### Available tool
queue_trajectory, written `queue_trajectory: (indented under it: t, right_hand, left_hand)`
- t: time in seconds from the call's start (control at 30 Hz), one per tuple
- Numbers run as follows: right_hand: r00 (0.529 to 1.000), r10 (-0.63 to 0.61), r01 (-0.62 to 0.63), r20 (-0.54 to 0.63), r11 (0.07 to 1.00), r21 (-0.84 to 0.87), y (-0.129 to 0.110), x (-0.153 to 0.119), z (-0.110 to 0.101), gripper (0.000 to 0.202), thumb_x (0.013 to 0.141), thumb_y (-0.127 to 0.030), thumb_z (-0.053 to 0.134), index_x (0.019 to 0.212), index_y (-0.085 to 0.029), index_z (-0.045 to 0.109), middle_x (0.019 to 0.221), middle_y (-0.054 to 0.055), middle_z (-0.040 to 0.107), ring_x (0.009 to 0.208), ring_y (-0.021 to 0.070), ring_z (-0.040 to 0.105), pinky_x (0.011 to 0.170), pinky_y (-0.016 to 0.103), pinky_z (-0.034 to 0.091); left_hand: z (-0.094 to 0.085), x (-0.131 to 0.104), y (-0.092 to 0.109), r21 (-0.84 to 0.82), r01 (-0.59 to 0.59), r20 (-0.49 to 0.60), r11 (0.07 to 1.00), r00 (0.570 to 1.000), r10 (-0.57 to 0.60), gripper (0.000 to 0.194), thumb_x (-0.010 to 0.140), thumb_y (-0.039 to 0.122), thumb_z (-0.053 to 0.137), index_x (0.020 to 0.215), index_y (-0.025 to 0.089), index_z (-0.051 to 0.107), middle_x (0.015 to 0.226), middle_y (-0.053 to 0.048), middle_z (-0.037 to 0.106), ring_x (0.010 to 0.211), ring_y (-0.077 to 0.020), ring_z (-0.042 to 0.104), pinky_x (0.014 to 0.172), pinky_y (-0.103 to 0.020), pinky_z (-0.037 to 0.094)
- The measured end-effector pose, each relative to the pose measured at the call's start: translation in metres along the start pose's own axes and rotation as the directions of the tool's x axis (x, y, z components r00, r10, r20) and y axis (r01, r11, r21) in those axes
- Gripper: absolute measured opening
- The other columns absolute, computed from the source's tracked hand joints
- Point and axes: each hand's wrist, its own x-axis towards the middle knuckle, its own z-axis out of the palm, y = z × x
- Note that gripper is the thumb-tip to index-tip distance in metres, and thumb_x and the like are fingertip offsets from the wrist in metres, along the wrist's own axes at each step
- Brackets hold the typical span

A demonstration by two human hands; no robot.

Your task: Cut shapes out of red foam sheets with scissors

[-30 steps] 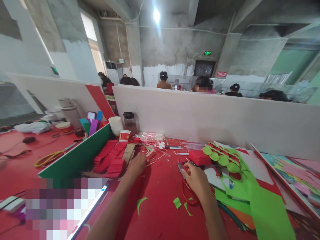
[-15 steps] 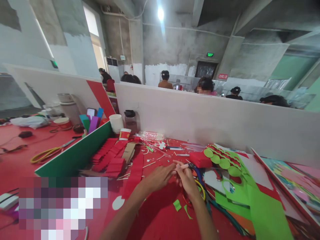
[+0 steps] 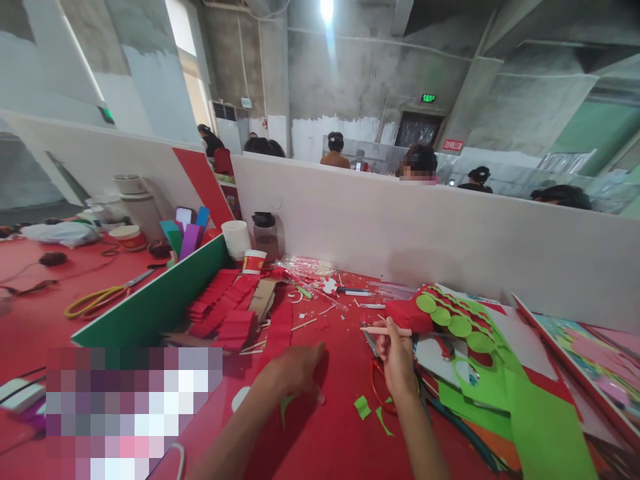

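Note:
My right hand (image 3: 397, 357) holds a slim pale pink pen (image 3: 387, 331) level between thumb and fingers, its narrow end pointing left. Just below that hand lie red-handled scissors (image 3: 375, 380), partly covered by it. Fingers apart, my left hand (image 3: 300, 373) hovers low over the red tabletop (image 3: 335, 427) with nothing visible in it. A curved green scrap (image 3: 285, 408) lies beside its wrist. Between my forearms are a small green paper square (image 3: 362, 407) and a thin green strip (image 3: 384, 422).
Left are stacked red paper strips (image 3: 235, 327), a green divider (image 3: 150, 293), paper cups (image 3: 236, 239) and a bottle (image 3: 265, 235). Right lie green paper sheets (image 3: 545, 420), green discs (image 3: 459, 326) and a red block (image 3: 407, 315). A white partition (image 3: 425, 233) stands behind; people sit beyond.
My hands were together around the pen; now they are apart. The left hand has moved left and toward me, opening; the right has moved right with the pen.

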Motion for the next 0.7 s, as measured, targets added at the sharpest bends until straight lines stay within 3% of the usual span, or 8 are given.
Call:
queue_trajectory:
  t: [0.1,0.2,0.37,0.43,0.5,0.63,0.7]
  right_hand:
    - [1.000,0.002,-0.002,0.013,1.000,-0.010,0.003,0.001,-0.002,0.048,0.078,-0.063,0.073,0.077,-0.015,0.071,0.048,-0.008,0.046,0.039,0.0048,0.034,0.036,0.017,0.024]
    - [0.999,0.000,0.003,0.050,0.998,-0.065,0.006,-0.001,-0.001,0.046,0.079,-0.061,0.073,0.077,-0.015,0.073,0.049,-0.007,0.050,0.040,0.0051,0.038,0.036,0.015,0.026]
    - [0.984,0.028,0.019,0.177,0.966,-0.258,0.007,-0.005,0.003,0.048,0.083,-0.061,0.069,0.091,-0.015,0.079,0.064,0.003,0.068,0.048,0.0097,0.053,0.038,0.016,0.037]
    - [0.969,0.031,0.059,0.245,0.935,-0.350,0.007,-0.006,0.005,0.046,0.085,-0.059,0.069,0.096,-0.016,0.080,0.075,0.007,0.074,0.058,0.0142,0.063,0.046,0.019,0.048]
    - [0.948,0.030,0.115,0.316,0.896,-0.428,0.007,-0.009,0.006,0.041,0.085,-0.055,0.071,0.098,-0.017,0.080,0.091,0.010,0.078,0.072,0.0193,0.070,0.058,0.024,0.058]
    - [0.914,0.043,0.199,0.404,0.820,-0.537,0.011,-0.018,0.011,0.038,0.094,-0.051,0.060,0.110,-0.021,0.077,0.113,0.011,0.076,0.089,0.0257,0.075,0.073,0.033,0.063]
    - [0.876,0.025,0.295,0.481,0.761,-0.578,0.011,-0.025,0.016,0.037,0.100,-0.044,0.051,0.122,-0.023,0.072,0.123,0.011,0.074,0.107,0.0272,0.072,0.090,0.037,0.060]
  left_hand:
    - [-0.001,0.005,-0.008,0.012,0.081,-0.072,0.997,0.994,-0.080,0.081,0.064,0.053,0.080,0.132,0.020,0.051,0.120,-0.018,0.071,0.109,-0.0395,0.067,0.084,-0.041,0.052]
    - [-0.006,0.009,-0.013,0.031,0.102,-0.189,0.994,0.977,-0.094,0.064,0.074,0.048,0.074,0.128,0.022,0.054,0.122,-0.017,0.071,0.114,-0.0386,0.066,0.088,-0.042,0.050]
    - [-0.006,0.002,-0.013,0.055,0.156,-0.327,0.986,0.936,-0.130,0.037,0.094,0.036,0.047,0.127,0.021,0.054,0.116,-0.017,0.073,0.111,-0.0358,0.068,0.088,-0.043,0.049]
    - [-0.002,-0.003,-0.013,0.029,0.149,-0.328,0.988,0.935,-0.132,0.034,0.096,0.039,0.043,0.123,0.022,0.056,0.114,-0.016,0.073,0.109,-0.0354,0.069,0.086,-0.043,0.049]
    - [0.001,-0.008,-0.013,0.000,0.128,-0.280,0.992,0.952,-0.123,0.038,0.091,0.048,0.053,0.118,0.022,0.057,0.115,-0.015,0.073,0.109,-0.0362,0.068,0.085,-0.042,0.049]
    - [0.009,-0.008,-0.018,-0.060,0.093,-0.218,0.994,0.970,-0.104,0.040,0.082,0.048,0.068,0.112,0.023,0.058,0.119,-0.011,0.072,0.109,-0.0333,0.068,0.084,-0.038,0.049]
    - [0.013,-0.006,-0.021,-0.080,0.078,-0.231,0.994,0.968,-0.095,0.041,0.081,0.049,0.069,0.112,0.024,0.057,0.120,-0.009,0.071,0.109,-0.0320,0.068,0.084,-0.036,0.048]
